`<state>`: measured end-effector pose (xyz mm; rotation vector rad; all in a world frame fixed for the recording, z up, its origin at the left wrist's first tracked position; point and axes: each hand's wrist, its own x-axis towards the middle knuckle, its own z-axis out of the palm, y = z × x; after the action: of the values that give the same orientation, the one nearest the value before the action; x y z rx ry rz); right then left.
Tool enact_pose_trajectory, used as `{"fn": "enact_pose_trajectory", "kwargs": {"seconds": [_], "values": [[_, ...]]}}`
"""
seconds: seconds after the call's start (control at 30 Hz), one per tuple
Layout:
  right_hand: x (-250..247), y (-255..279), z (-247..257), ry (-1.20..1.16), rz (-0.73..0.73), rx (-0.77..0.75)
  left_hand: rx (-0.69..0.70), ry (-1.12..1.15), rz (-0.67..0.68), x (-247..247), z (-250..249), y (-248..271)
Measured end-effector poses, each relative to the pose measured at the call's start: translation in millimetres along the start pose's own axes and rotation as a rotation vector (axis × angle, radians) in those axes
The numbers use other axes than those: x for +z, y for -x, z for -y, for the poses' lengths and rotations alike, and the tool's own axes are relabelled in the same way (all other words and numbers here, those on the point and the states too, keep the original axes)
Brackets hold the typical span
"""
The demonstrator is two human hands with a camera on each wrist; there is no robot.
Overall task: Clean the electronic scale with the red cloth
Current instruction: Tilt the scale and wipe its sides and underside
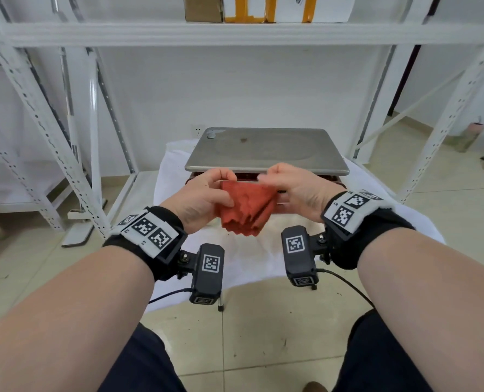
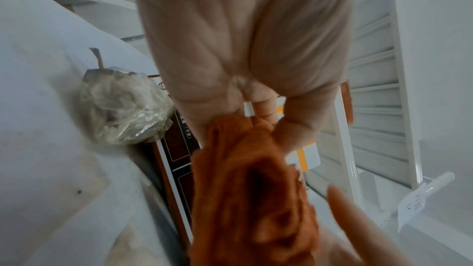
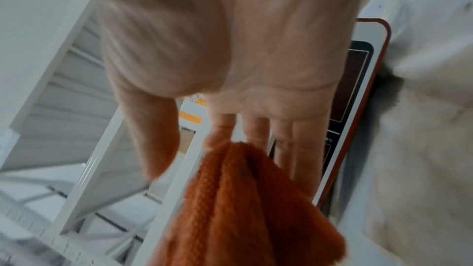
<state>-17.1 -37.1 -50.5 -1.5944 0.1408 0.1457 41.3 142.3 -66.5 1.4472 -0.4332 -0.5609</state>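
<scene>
The electronic scale [image 1: 266, 149] has a steel platform with a small brown stain [image 1: 244, 140]. Its dark front panel [image 2: 179, 149] [image 3: 358, 88] faces me. The red cloth [image 1: 247, 207] hangs bunched just in front of that panel, above the table. My left hand [image 1: 209, 190] pinches the cloth's [image 2: 245, 189] upper left part between thumb and fingers [image 2: 256, 106]. My right hand [image 1: 288, 185] is at the cloth's [image 3: 243, 199] right edge. Its fingers [image 3: 281, 139] lie straight behind the fabric and its thumb [image 3: 156, 145] stands off it.
The scale sits on a small table under a white cover [image 1: 173, 165], inside a white metal shelving frame [image 1: 37, 114]. Boxes [image 1: 204, 8] stand on the shelf above. A crumpled plastic bundle [image 2: 122, 108] lies beside the scale's left side. A small grey cap [image 1: 211, 134] rests on the platform's far left corner.
</scene>
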Motion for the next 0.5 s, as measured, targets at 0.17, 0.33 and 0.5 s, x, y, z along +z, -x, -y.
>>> {"fn": "enact_pose_trajectory", "kwargs": {"seconds": [0.17,0.33,0.5], "values": [[5.6,-1.9,-2.8,0.146,0.033,-0.012,-0.011,0.022,-0.151,9.4,-0.3,-3.9],[7.6,-3.3,-2.7,0.043,-0.104,-0.100,-0.112,0.059,0.039,15.9,2.4,0.9],[4.2,-7.1,-2.0,0.090,-0.158,-0.053,-0.064,0.059,-0.263,12.5,-8.8,-11.7]]}}
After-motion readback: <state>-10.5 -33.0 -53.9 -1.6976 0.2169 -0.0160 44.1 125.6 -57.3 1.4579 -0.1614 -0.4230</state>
